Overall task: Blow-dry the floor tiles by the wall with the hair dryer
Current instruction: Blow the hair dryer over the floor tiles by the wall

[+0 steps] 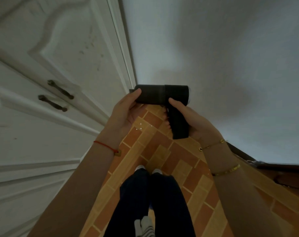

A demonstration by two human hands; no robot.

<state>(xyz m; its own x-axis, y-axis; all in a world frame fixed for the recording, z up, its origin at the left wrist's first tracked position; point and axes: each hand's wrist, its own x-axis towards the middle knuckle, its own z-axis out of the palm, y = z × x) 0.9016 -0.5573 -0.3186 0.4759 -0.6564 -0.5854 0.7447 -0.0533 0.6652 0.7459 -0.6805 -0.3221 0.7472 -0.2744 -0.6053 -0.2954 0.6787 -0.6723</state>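
Observation:
I hold a black hair dryer [160,95] in front of me, its barrel lying level with the nozzle end pointing left toward the cabinet corner. My right hand [193,118] grips the dryer's handle, thumb up against the barrel. My left hand [124,112] holds the nozzle end of the barrel, thumb on top and fingers beneath. Below the dryer lie the orange and brown floor tiles [155,151], running up to the white wall [213,57]. My legs in dark trousers [150,202] stand on the tiles.
A white panelled cabinet [42,100] with two dark metal handles [56,95] fills the left side, meeting the wall at a corner. A dark wooden edge [273,170] sits at the lower right along the wall.

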